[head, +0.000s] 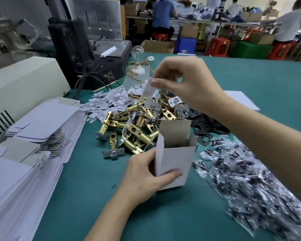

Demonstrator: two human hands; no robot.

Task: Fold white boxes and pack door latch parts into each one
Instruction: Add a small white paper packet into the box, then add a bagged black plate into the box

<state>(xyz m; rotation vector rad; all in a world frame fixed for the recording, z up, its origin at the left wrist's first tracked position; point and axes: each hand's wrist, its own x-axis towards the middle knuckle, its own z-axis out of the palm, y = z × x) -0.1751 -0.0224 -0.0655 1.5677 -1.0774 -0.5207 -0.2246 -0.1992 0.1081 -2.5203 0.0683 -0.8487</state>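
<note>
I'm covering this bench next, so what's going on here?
A person is packing door latch parts. The left hand grips an open white box standing upright on the green table. The right hand pinches a small white card piece above the pile of brass latches, not yet in the box. Flat box blanks are stacked at left; bagged small parts lie at right.

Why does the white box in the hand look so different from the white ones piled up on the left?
The folded box stands upright with its top flaps open; the flat box blanks lie unfolded. The folded box is one alone, gripped by the left hand; the flat box blanks sit in a stack that no hand touches. Both are white cardboard with a greyish inner side.
</note>
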